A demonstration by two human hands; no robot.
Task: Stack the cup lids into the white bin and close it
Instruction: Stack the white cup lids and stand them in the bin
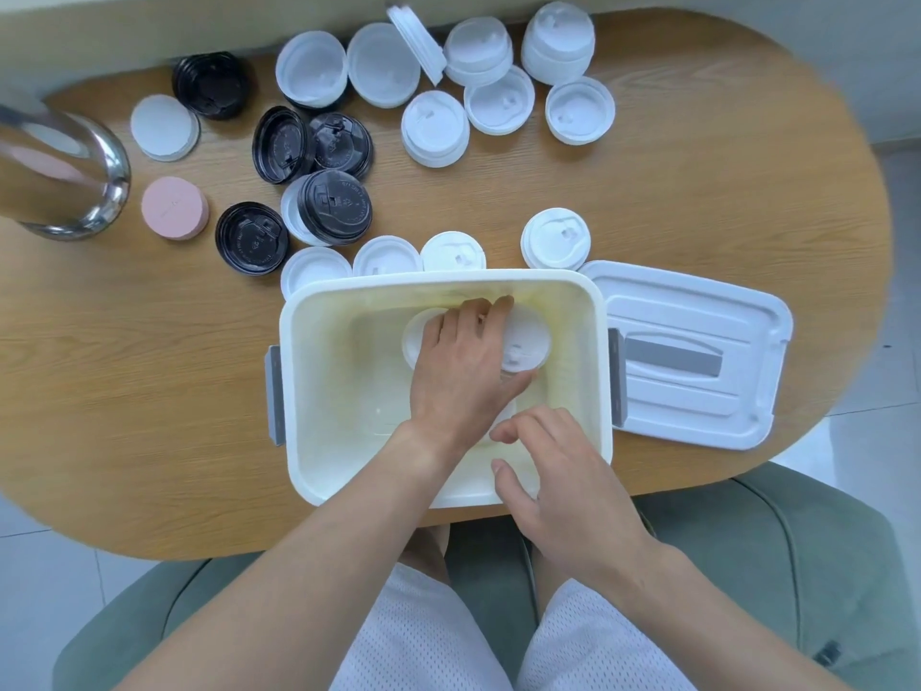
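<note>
The white bin (304, 391) stands open at the table's near edge, grey latches on both ends. My left hand (466, 364) reaches into it, palm down, fingers spread over white cup lids (528, 341) on the bin floor; the thumb lies by the right lid. Above the bin's near right corner hovers my right hand (553, 471), fingers loosely curled and holding nothing. The bin's white cover (697, 311), with its grey handle, lies flat just right of the bin. Several loose white lids (555, 239) and black lids (251, 239) are scattered behind the bin.
A steel vessel (70, 172) stands at the far left, with a pink lid (174, 208) and a white disc (164, 127) beside it. More white lid stacks (558, 42) crowd the back edge. I sit on a green chair (797, 566) with the wooden table (697, 192) in front.
</note>
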